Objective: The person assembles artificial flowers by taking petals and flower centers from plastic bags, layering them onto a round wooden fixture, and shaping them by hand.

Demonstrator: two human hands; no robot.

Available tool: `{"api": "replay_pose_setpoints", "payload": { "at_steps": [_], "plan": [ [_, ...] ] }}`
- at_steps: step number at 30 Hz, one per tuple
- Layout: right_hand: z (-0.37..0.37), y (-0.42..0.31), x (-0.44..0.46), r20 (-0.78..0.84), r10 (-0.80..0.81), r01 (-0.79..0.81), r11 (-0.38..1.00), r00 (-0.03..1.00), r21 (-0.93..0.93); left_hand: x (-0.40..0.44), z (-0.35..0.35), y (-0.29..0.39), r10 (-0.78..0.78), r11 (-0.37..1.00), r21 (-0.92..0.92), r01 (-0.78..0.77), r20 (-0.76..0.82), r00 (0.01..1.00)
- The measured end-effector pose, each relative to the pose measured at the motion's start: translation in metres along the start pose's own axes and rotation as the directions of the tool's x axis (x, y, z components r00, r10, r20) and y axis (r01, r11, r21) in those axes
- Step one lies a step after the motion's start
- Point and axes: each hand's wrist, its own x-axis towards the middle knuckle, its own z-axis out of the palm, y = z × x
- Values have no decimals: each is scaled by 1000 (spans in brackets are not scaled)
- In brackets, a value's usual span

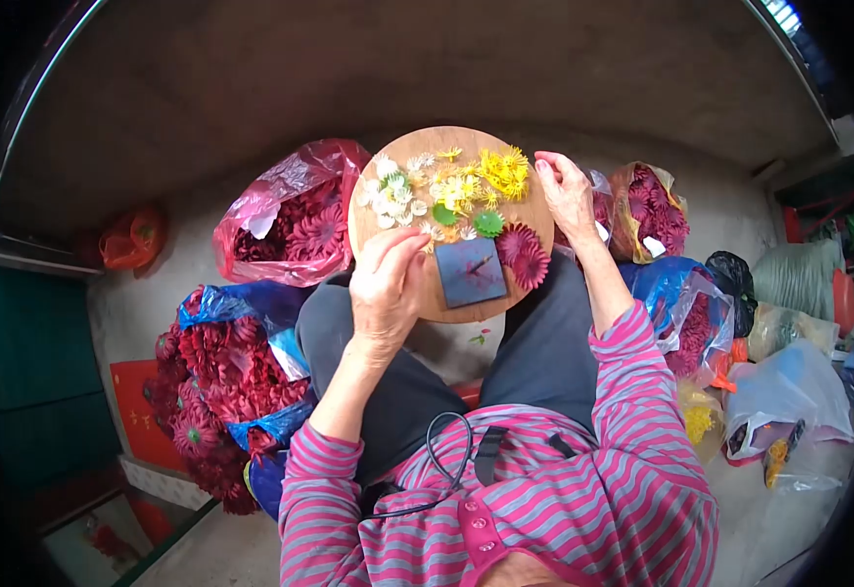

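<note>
A round wooden board (534,210) stands before my knees. White flower pieces (388,201) lie on its left, yellow ones (505,172) at the upper right, and green pieces (488,223) near the middle. A dark square pad (471,272) with a small dark object on it lies near the front, beside dark red flowers (524,256). My left hand (388,279) is over the board's left edge, its fingers bent together by the pad; what they hold, if anything, is hidden. My right hand (566,196) is just off the right edge, fingers curled in a pinch, contents too small to make out.
A pink bag (285,220) of dark red flowers is at the left, with a large heap (216,382) in blue plastic nearer. More flower bags (647,210) stand at the right, beside a white plastic bag (789,391) and a grey-green bundle (797,279).
</note>
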Motion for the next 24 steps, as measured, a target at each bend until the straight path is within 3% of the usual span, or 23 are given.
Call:
{"api": "replay_pose_setpoints", "payload": {
  "at_steps": [2,7,9,11,16,22,24],
  "plan": [
    [4,1,10,-13,25,-25,1000,1000,2,7,9,-3,-14,999,-52,14,-3,1000],
    [13,-8,22,129,41,-22,989,991,-147,0,16,-24,-139,988,-87,129,-121,983],
    [14,-18,22,13,-215,210,938,976,-277,-2,13,-34,-233,968,-133,212,-167,958],
    [16,-25,23,-66,-473,405,812,879,-422,-5,10,-42,-326,939,-184,290,-212,921],
    [48,-47,50,158,-571,593,777,806,-213,-3,15,-47,-374,921,-207,331,-218,902],
    [73,-40,73,307,-535,611,746,787,-266,0,9,-51,-403,907,-236,348,-247,881],
    [61,-55,71,256,-313,305,950,915,70,0,6,-53,-384,916,-231,328,-268,884]
  ]
}}
